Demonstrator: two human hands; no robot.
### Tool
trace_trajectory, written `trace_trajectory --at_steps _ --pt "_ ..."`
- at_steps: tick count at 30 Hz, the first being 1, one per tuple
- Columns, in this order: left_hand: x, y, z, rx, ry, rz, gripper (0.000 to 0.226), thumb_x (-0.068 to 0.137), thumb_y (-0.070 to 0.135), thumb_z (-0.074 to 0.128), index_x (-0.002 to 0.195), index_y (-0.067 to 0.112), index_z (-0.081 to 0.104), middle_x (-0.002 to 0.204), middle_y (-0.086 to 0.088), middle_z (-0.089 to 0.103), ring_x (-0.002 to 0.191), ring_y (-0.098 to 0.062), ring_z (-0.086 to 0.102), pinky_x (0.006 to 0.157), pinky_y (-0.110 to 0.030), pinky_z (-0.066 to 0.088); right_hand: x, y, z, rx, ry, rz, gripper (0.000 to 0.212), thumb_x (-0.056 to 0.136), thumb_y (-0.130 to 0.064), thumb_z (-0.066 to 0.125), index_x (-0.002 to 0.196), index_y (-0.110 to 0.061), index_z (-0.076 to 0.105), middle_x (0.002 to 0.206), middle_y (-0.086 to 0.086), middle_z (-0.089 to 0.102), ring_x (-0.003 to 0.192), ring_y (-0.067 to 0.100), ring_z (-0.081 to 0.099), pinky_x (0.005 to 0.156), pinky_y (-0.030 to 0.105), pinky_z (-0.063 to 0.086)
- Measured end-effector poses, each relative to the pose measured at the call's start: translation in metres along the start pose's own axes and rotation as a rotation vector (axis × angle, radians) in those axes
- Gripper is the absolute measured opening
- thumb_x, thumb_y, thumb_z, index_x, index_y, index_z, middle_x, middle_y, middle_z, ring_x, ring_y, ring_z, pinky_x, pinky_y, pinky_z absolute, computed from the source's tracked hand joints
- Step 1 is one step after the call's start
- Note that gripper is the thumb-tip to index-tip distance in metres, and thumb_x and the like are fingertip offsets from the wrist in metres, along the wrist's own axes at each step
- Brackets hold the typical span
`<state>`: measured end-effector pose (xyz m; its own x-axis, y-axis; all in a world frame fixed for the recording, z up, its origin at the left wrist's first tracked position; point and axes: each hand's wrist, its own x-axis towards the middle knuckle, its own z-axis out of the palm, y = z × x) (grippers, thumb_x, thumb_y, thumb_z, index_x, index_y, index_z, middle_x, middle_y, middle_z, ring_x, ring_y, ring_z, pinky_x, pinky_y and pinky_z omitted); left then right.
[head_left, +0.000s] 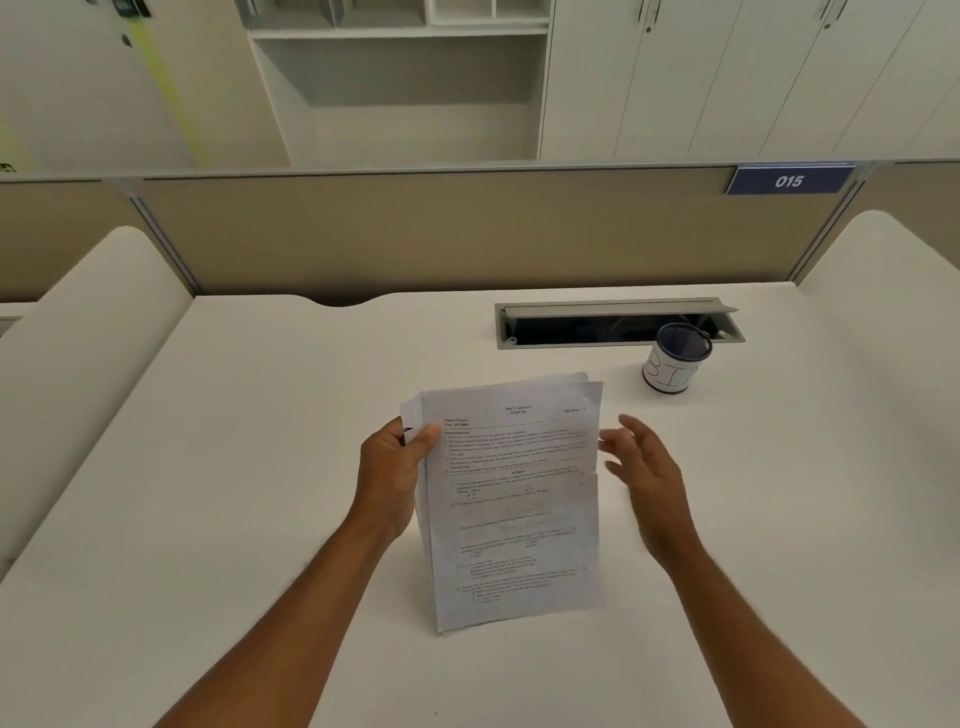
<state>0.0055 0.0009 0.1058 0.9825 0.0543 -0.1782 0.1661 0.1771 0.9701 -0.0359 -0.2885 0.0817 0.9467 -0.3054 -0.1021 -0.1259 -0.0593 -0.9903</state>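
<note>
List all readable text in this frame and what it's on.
"015": white digits on the blue plate fixed to the partition.
"BI": handwritten on the white label of the mesh cup; any further letters curve out of view.
Stack of papers held in the left hand: printed lines, too small and blurred to read.

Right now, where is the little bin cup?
In the head view, the cup sits far right on the desk, just in front of the open cable slot, beyond the right hand and the papers.
</note>
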Motion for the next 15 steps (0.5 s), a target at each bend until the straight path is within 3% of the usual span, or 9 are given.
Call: trace_trajectory --at_steps 3,6,11,15 --pt "-0.003 0.003 0.001 -0.019 -0.009 -0.004 0.013 0.096 0.014 0.066 0.1 0.018 0.078 0.102 -0.006 0.081 0.09 -0.024 0.077 0.072 -0.036 0.063 -0.006 -0.014 0.013 0.1 -0.138 -0.041 0.034 0.094 -0.036 0.064 0.127 -0.026 0.062 0.114 -0.005 0.075 0.106 0.013 0.07 0.083 0.026 0.056" --pt "-0.005 0.005 0.001 -0.024 -0.021 0.002 0.013 0.097 0.014 0.065 0.104 0.016 0.076 0.101 -0.005 0.081 0.088 -0.023 0.077 0.069 -0.034 0.062 -0.007 -0.012 0.019 0.153 -0.069 -0.059 0.017 0.097 -0.021 0.064 0.113 -0.02 0.071 0.108 -0.002 0.077 0.1 0.017 0.073 0.077 0.027 0.058" --pt "-0.006 0.005 0.001 0.009 -0.029 0.024 0.015 0.1 0.016 0.061 0.106 0.017 0.074 0.099 -0.002 0.081 0.088 -0.022 0.077 0.067 -0.033 0.063 -0.011 -0.004 0.021 0.238 -0.001 -0.064 0.013 0.096 -0.023 0.066 0.101 -0.023 0.077 0.101 0.001 0.078 0.088 0.015 0.073 0.071 0.026 0.057" --pt "-0.006 0.002 0.003 0.04 -0.032 0.048 0.016 0.101 0.019 0.059 0.109 0.017 0.073 0.101 -0.002 0.08 0.091 -0.023 0.077 0.071 -0.034 0.063 -0.014 -0.002 0.023 0.328 0.071 -0.035 0.021 0.086 -0.031 0.074 0.107 -0.025 0.079 0.108 0.001 0.078 0.094 0.018 0.073 0.077 0.03 0.06"
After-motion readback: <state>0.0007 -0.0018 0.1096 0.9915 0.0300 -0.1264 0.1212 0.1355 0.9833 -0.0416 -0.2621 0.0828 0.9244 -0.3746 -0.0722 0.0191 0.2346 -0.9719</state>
